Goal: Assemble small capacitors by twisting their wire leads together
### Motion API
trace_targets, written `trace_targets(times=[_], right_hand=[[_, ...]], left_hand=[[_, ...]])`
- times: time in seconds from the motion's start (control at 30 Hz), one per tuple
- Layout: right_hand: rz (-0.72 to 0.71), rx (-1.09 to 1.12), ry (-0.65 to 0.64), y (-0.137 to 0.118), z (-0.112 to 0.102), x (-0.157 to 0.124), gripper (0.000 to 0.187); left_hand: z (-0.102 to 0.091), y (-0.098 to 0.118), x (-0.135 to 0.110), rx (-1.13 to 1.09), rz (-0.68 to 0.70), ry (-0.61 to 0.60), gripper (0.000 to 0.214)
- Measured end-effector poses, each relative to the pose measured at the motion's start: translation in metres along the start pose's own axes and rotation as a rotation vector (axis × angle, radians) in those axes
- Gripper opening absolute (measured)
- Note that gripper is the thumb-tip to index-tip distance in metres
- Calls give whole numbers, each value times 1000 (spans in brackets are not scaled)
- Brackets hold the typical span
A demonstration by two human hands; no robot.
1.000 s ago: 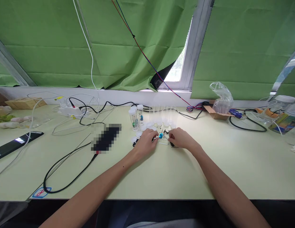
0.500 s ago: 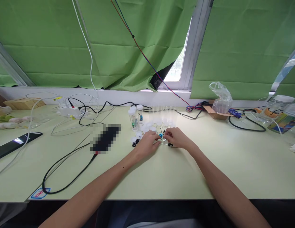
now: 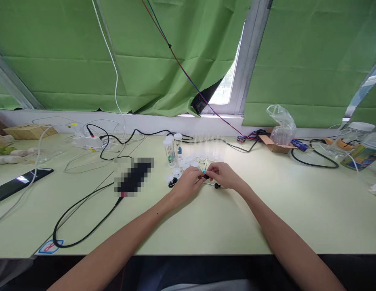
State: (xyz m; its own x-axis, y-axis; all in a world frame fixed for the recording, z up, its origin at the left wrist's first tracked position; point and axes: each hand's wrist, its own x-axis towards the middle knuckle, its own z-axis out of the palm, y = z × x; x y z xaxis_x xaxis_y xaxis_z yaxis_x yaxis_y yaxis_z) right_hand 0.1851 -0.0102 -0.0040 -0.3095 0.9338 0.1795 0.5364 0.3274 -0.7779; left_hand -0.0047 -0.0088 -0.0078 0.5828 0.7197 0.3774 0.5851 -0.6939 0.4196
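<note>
Fingertip to fingertip, my two hands work over small parts at the middle of the table. My left hand [image 3: 190,180] is closed in a pinch at a small blue part [image 3: 204,172], mostly covered by the fingers. A small dark round piece [image 3: 206,176] sits in the pinch of my right hand [image 3: 220,173], touching or very near the blue part. Just below the right hand lies a black knob-like piece [image 3: 217,186]. More black pieces [image 3: 172,183] and clear round caps [image 3: 176,171] lie left of my left hand.
Capped clear tubes [image 3: 169,152] stand behind my left hand, with several open clear tubes [image 3: 207,147] further right. A pixelated dark object [image 3: 135,176] and its black cable [image 3: 85,199] lie to the left, near a phone [image 3: 22,184]. At right are a cardboard box [image 3: 276,148] and jars [image 3: 342,139].
My right hand has shifted slightly left, closer to the left fingertips. A shiny disc showed at its fingers before; a dark round piece shows there now. My left hand has hardly moved.
</note>
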Motion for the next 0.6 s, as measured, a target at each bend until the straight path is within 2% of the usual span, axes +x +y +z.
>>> trace_targets(times=[0.27,0.6], right_hand=[[23,40,-35,-11,-1,-4,19],[19,29,-54,-11,0,-5,18]], left_hand=[[2,-3,0,17,-12,29,18],[5,-6,0,33,25,31,18]])
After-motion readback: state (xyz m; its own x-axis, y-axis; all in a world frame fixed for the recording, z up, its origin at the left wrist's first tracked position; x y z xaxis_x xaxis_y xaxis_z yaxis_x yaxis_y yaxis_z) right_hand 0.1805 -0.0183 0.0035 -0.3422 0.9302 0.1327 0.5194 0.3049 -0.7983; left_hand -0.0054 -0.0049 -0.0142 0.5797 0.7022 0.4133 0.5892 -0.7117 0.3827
